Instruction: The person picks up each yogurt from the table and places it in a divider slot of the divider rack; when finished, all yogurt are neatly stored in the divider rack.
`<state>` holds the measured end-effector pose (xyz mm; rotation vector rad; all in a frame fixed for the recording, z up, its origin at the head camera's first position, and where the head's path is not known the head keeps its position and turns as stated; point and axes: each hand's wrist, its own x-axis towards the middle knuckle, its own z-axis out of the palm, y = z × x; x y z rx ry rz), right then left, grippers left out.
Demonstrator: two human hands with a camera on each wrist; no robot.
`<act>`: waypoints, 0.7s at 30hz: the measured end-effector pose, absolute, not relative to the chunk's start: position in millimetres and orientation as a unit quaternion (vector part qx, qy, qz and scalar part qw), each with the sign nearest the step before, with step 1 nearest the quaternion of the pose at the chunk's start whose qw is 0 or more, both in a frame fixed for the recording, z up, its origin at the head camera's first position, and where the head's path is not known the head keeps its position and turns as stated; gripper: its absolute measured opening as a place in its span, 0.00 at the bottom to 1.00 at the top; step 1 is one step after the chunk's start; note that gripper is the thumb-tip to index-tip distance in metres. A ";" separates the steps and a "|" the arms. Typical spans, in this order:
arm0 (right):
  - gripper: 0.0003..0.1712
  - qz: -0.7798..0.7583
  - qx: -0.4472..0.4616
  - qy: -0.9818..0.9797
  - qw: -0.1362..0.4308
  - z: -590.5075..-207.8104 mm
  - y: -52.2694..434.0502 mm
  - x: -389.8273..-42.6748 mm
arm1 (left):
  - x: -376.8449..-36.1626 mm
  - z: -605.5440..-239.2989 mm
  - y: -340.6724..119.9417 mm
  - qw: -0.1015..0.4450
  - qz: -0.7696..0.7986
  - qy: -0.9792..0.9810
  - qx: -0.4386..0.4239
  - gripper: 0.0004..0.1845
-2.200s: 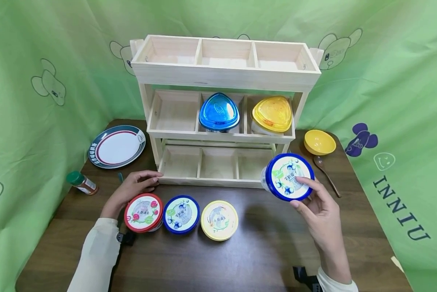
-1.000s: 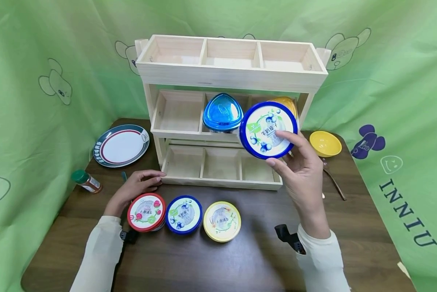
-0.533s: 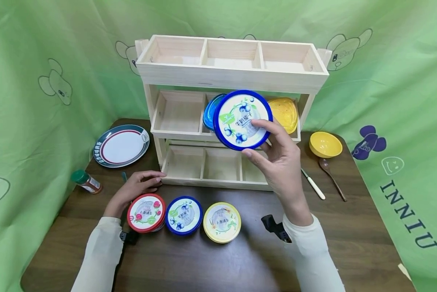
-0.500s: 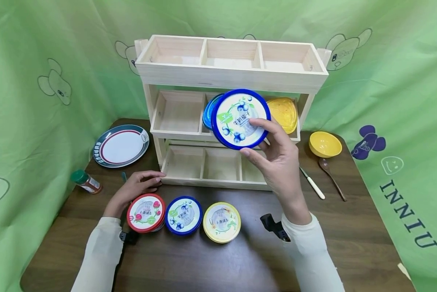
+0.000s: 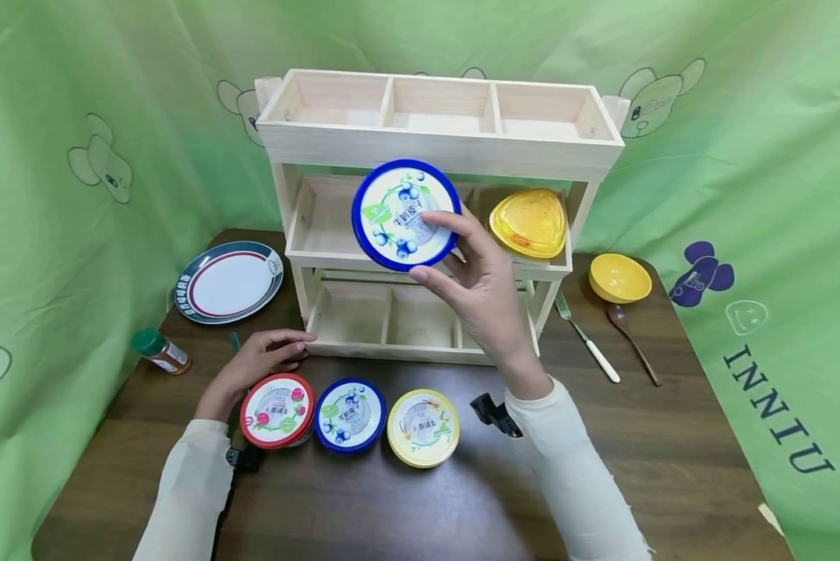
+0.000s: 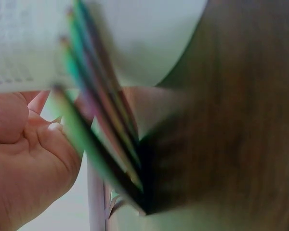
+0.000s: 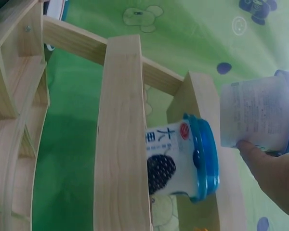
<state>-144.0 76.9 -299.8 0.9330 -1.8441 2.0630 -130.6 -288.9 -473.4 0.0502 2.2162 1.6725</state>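
My right hand (image 5: 479, 288) holds a round tub with a blue lid (image 5: 406, 216) up in front of the middle tier of a wooden shelf rack (image 5: 441, 148). Its lid, printed with blueberries, faces the head camera; the cloudy tub wall (image 7: 255, 113) shows in the right wrist view. The held tub hides the blue-lidded jar (image 7: 207, 159) in the head view; a yellow-lidded jar (image 5: 530, 224) sits right of it. My left hand (image 5: 262, 362) rests its fingertips at the bottom tier's left front corner. Before it stand red-lidded (image 5: 277, 411), blue-lidded (image 5: 350, 415) and yellow-lidded (image 5: 423, 428) tubs.
An oval plate (image 5: 229, 282) and a green-capped spice bottle (image 5: 160, 351) lie left of the rack. A yellow bowl (image 5: 619, 278), wooden spoon (image 5: 633, 343) and white-handled fork (image 5: 588, 339) lie right. A green curtain (image 5: 764, 195) surrounds the table (image 5: 364, 506).
My right hand has carried the blue-lidded tub up from the lower right and leftward across the middle tier, uncovering the yellow-lidded jar and the fork. My left hand stays at the rack's corner.
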 end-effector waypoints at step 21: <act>0.30 0.737 0.329 -0.587 0.056 -309.3 11.6 -160.6 | -146.2 -512.1 -317.9 0.194 0.634 0.745 0.079 0.18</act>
